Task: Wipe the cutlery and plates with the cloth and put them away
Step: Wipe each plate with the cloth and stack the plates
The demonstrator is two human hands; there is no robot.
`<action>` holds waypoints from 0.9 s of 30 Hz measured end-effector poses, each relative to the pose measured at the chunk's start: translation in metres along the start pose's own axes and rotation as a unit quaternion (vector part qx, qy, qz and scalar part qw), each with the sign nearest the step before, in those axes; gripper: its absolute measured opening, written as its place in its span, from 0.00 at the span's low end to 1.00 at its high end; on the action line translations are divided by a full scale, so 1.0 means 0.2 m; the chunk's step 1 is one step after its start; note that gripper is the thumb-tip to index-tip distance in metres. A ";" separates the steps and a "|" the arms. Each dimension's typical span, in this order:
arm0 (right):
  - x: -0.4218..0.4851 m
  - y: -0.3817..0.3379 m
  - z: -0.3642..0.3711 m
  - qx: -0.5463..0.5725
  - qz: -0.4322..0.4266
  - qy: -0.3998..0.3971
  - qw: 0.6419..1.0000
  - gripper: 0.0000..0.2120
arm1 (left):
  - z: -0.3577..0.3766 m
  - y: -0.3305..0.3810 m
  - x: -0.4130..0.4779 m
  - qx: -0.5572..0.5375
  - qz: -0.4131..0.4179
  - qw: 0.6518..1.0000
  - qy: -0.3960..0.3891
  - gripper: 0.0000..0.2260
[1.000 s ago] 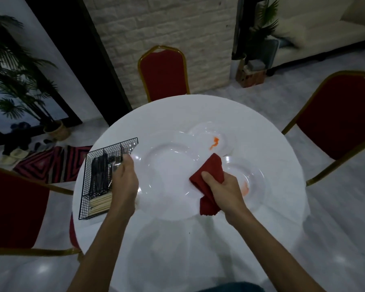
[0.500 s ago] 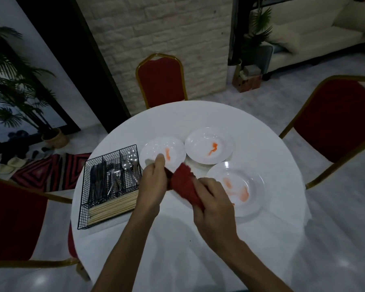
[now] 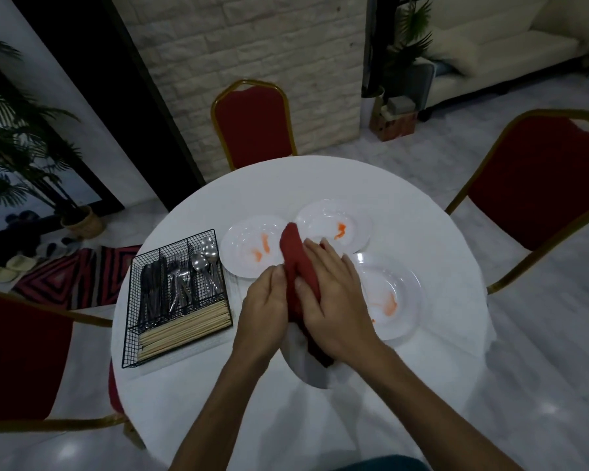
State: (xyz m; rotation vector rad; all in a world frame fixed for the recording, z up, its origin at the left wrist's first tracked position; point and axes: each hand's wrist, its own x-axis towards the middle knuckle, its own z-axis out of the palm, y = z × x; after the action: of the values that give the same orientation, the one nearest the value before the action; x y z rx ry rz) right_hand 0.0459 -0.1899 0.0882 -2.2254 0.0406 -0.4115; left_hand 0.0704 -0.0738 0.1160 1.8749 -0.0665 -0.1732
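Note:
My left hand (image 3: 266, 311) grips a white plate (image 3: 305, 367) that is held above the table, tilted nearly edge-on; only its lower part shows below my hands. My right hand (image 3: 335, 300) holds the red cloth (image 3: 296, 260) folded over that plate's upper rim, fingers curled round it. Three more white plates with orange smears lie on the round white table (image 3: 422, 232): a left plate (image 3: 245, 249), a back plate (image 3: 351, 222) and a right plate (image 3: 398, 287).
A black wire cutlery basket (image 3: 133, 300) stands at the table's left with dark knives, forks, spoons (image 3: 206, 254) and a row of wooden chopsticks (image 3: 184, 326). Red chairs with gold frames stand at the back (image 3: 252, 124), right (image 3: 541, 185) and left (image 3: 14, 351).
The held plate, earlier flat towards me with the cloth on its face, has turned edge-on. My hands have come together, with the cloth now wrapped over its rim.

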 end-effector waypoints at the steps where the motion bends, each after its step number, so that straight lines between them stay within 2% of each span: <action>1: 0.04 0.02 -0.02 0.009 0.014 0.003 1.000 0.27 | -0.01 -0.01 -0.01 -0.006 0.013 1.000 -0.013 0.17; 3: 0.12 0.07 -0.08 0.047 0.056 0.031 0.997 0.21 | -0.04 -0.01 -0.02 0.002 0.030 0.999 -0.027 0.18; 5: 0.20 0.13 -0.13 0.108 0.143 0.047 0.983 0.15 | -0.05 -0.01 -0.04 -0.017 0.023 1.000 -0.012 0.19; 8: 0.21 0.25 -0.19 0.107 0.227 0.038 0.967 0.11 | -0.07 0.01 -0.05 -0.110 -0.026 0.992 0.061 0.16; 11: 0.11 0.27 -0.20 0.137 0.256 0.068 0.955 0.04 | -0.11 0.04 0.00 -0.197 -0.091 0.964 0.155 0.12; 13: 0.02 0.26 -0.18 0.149 0.236 0.079 0.957 0.09 | -0.16 0.05 0.05 -0.231 -0.130 0.941 0.209 0.11; 16: -0.12 0.19 -0.12 0.171 0.167 0.068 0.969 0.19 | -0.22 0.04 0.10 -0.270 -0.185 0.913 0.243 0.11; 20: -0.25 0.09 -0.01 0.096 0.007 0.086 0.992 0.20 | -0.23 0.03 0.12 -0.284 -0.242 0.895 0.246 0.10; 22: -0.27 0.02 0.04 0.025 -0.100 0.054 0.993 0.22 | -0.19 0.01 0.11 -0.309 -0.253 0.890 0.219 0.11; 24: -0.25 -0.06 0.08 -0.032 -0.169 0.010 0.985 0.22 | -0.12 0.03 0.06 -0.355 -0.288 0.878 0.139 0.17; 26: -0.17 -0.13 0.07 -0.038 -0.166 -0.006 0.985 0.20 | -0.06 0.02 0.03 -0.349 -0.286 0.887 0.099 0.17; 27: -0.12 -0.14 0.05 -0.010 -0.132 -0.011 0.991 0.20 | -0.04 0.00 0.03 -0.319 -0.262 0.905 0.102 0.15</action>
State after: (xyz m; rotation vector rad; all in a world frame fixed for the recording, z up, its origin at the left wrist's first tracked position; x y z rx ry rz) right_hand 0.0233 -0.1601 0.0977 -2.2617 -0.2650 -0.5310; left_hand 0.0783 -0.0666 0.1187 1.2040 0.5826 -0.3216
